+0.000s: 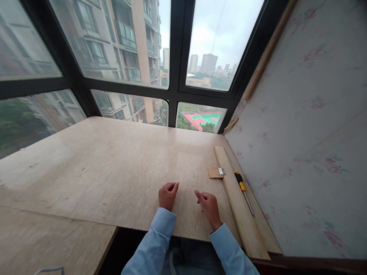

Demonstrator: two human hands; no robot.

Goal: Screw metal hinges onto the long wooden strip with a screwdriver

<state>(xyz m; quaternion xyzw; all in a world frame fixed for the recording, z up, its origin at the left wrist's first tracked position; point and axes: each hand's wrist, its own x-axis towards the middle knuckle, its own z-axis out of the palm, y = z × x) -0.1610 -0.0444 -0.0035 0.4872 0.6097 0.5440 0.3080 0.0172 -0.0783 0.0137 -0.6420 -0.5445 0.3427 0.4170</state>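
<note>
Wooden plank (pixel 233 196), pale and straight-grained, lies lengthwise to the right of the right hand (pixel 208 206), its narrow flat strip running from well ahead of that hand to beside the forearm. Its face looks smooth and dry, the edges squared. Against its near side, ahead of the right hand, lies a small wood piece (pixel 214 173), rectangular, thin and browner, with a bright metal hinge (pixel 221 172) dotted with holes where the two meet. Farther right of the same hand, along the plank's other edge, rests a screwdriver (pixel 243 193) with a moulded black-and-yellow handle and a slim round steel shaft. The right hand is curled, thumb drawn in toward bent fingers; the left hand (pixel 168 194), well apart from it, is closed in a loose fist, thumb against forefinger. Whether either pinches something tiny I cannot tell. Under both stretches a beige counter (pixel 120 164), mottled like stone and faintly glossy. Beyond the plank, to the right of the hands, rises a wall (pixel 301 126) papered with pink flowers.
</note>
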